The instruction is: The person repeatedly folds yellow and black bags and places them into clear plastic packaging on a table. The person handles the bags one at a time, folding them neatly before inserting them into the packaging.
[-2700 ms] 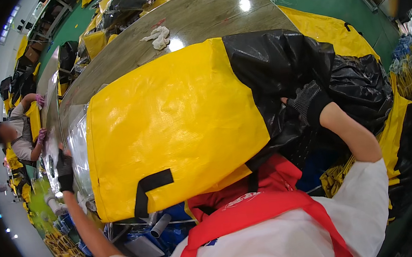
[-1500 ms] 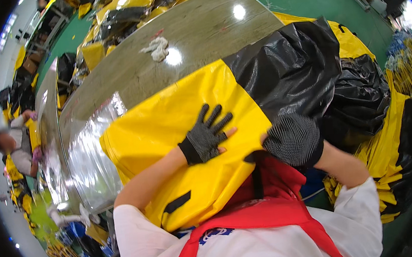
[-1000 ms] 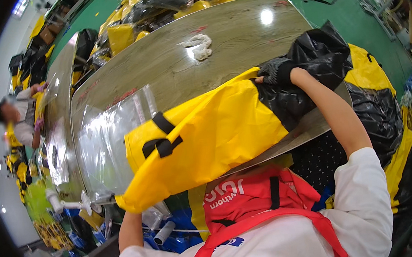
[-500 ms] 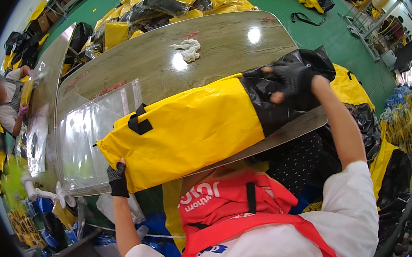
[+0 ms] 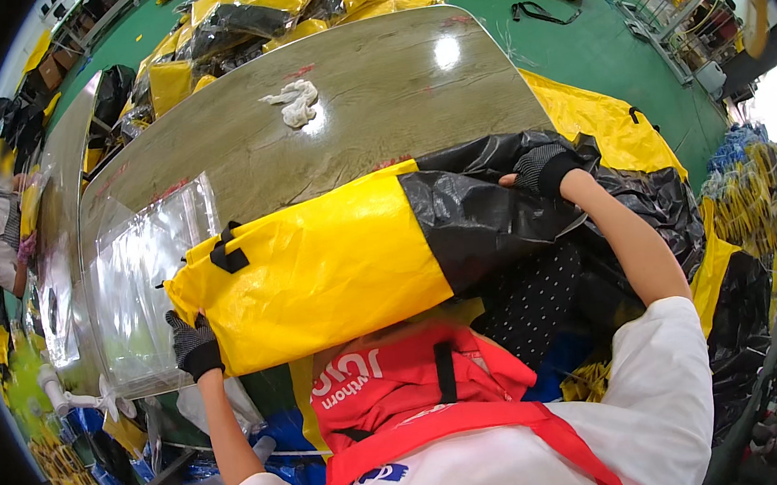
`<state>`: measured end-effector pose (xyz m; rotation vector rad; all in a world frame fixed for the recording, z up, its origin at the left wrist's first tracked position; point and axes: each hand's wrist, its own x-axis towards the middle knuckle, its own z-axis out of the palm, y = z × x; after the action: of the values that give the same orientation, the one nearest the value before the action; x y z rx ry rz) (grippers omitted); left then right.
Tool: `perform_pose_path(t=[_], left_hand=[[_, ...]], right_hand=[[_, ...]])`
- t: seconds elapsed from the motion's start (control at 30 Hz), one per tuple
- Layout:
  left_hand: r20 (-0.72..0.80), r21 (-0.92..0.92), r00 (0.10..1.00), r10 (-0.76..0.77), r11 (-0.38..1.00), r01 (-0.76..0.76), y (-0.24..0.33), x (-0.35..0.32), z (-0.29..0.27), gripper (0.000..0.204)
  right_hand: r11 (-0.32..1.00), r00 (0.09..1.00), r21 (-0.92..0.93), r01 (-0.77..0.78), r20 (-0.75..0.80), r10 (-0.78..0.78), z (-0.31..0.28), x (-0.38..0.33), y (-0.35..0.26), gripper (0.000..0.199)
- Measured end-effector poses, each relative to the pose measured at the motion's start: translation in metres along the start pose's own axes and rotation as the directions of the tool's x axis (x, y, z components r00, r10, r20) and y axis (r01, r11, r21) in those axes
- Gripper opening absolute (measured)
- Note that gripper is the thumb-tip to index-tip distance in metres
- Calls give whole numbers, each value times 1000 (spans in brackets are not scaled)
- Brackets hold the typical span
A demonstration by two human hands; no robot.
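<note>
A long folded yellow-and-black bag (image 5: 317, 273) of shiny sheet lies along the near side of the table, its yellow part left, its black part right. A short black strap loop sits on its far left edge. My left hand (image 5: 194, 343), in a black dotted glove with bare fingertips, is closed on the bag's near left corner. At the far edge of the black part, my right hand (image 5: 542, 170), gloved likewise, is closed on the sheet with its thumb pointing left. Its other fingertips are hidden.
Clear plastic sleeves (image 5: 155, 293) lie at the table's left. A crumpled white cloth (image 5: 295, 103) rests farther back on the wood-grain table (image 5: 373, 85). Wrapped yellow-black bags (image 5: 264, 16) are heaped beyond. Another yellow sheet (image 5: 606, 119) hangs at the right edge. A co-worker (image 5: 4, 228) stands left.
My right hand, blurred and spread over the black part before, now grips its far edge. The black end has come down toward me, uncovering more yellow sheet behind. My left hand keeps its corner.
</note>
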<state>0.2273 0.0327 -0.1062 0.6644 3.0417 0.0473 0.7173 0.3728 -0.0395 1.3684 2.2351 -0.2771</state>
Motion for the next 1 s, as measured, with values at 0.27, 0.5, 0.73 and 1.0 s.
perform_pose_path(t=[0.27,0.5,0.73,1.0], left_hand=[[-310,-94,179,934,157,-983,237,-108,-51,58],[-236,-228,242,941,188,-955,275,-128,10,66],[-188,-146,256,948,231,-962,292,-139,10,57],[-291,-228,196,936,131,-965,358,-184,13,60]], right_hand=[[999,998,26,-40,51,39,-9,-3,-2,69],[924,599,-337,184,-707,-377,-6,-37,21,58],[997,823,35,69,-566,-37,65,-9,61,57],[593,250,703,394,-702,666,96,-37,50,39]])
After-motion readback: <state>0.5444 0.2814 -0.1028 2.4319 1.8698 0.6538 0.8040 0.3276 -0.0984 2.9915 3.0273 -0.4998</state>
